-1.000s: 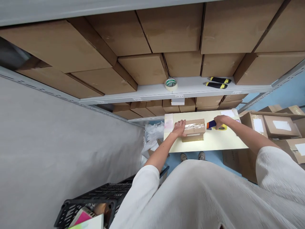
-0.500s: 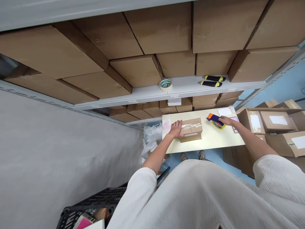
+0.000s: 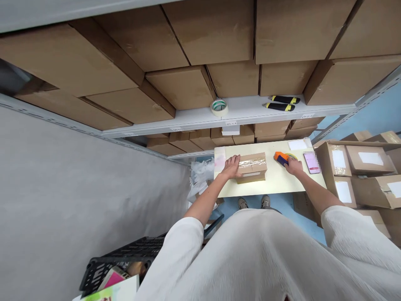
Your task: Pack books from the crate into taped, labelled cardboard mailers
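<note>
A storeroom aisle: grey metal shelving (image 3: 238, 115) fills the view ahead, packed with large brown cardboard cartons (image 3: 219, 37). A plain grey wall (image 3: 78, 188) closes off the nine o'clock side. Below the shelf edge stands a pale cream rectangular table (image 3: 275, 186) with its far edge tucked against the racking, so open room lies only along its near edge. Sealed brown cartons with white labels (image 3: 360, 163) crowd the table's three o'clock end. A black plastic crate (image 3: 125, 259) sits at seven o'clock, beside the person's left sleeve.

Left of the table's centre lies the small brown cardboard box with clear tape across its top (image 3: 253, 166). The left hand (image 3: 232, 166) lies flat and open on its nine o'clock end, seemingly pinning it against sliding. At three o'clock from the box, apart from it, the right hand (image 3: 293, 167) is closed around the orange-and-blue tape dispenser (image 3: 281, 158), which rests on the tabletop. A pink-screened phone (image 3: 311, 162) lies just past that hand near the table's edge, with a white paper slip (image 3: 297, 144) at one o'clock. On the shelf above, seemingly within arm's reach, sit a white tape roll (image 3: 219, 107) and two black-and-yellow utility knives (image 3: 282, 103).
</note>
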Demonstrator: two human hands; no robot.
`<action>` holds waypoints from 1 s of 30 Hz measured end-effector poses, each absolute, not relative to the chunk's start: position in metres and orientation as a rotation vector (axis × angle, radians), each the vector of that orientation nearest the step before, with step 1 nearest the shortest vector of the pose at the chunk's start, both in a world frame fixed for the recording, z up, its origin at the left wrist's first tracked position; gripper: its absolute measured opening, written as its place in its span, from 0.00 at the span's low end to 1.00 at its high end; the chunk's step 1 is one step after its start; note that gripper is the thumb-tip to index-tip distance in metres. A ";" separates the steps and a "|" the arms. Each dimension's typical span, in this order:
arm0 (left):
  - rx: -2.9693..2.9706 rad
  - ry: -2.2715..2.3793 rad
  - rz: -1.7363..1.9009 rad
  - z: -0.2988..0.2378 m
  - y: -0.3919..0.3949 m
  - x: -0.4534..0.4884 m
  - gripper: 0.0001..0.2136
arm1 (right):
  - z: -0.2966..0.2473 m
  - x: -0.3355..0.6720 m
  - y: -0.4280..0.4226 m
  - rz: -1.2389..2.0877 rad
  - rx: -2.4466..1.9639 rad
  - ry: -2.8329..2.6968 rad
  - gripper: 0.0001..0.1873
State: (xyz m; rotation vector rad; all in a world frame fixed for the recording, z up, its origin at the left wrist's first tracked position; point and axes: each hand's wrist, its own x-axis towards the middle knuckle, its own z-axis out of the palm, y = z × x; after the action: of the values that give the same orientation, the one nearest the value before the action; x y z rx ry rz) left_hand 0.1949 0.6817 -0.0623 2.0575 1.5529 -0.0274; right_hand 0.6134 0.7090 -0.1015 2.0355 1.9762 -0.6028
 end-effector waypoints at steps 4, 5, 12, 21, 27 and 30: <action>2.028 1.557 -0.006 -0.063 0.679 0.197 0.62 | -0.112 0.607 0.695 -0.635 2.001 1.922 0.25; 2.022 1.556 0.002 -0.063 0.679 0.197 0.62 | -0.112 0.604 0.692 -0.625 2.013 1.904 0.26; 1.985 1.574 0.038 -0.067 0.674 0.195 0.62 | -0.080 0.553 0.692 -0.934 2.327 2.060 0.30; 1.666 1.734 0.271 -0.087 0.669 0.218 0.38 | -0.056 0.480 0.702 -1.115 2.190 2.029 0.50; 1.573 1.821 0.264 -0.104 0.656 0.231 0.35 | -0.072 0.479 0.691 -0.984 2.175 2.007 0.45; 1.514 1.839 0.261 -0.107 0.653 0.231 0.35 | -0.074 0.478 0.694 -0.991 2.192 1.996 0.43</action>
State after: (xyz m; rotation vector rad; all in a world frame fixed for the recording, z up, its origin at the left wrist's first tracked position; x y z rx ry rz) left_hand 0.2308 0.6529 -0.1071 1.5137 1.8392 0.2612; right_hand 0.4784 0.6939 -0.0744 2.1916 1.9962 -0.9906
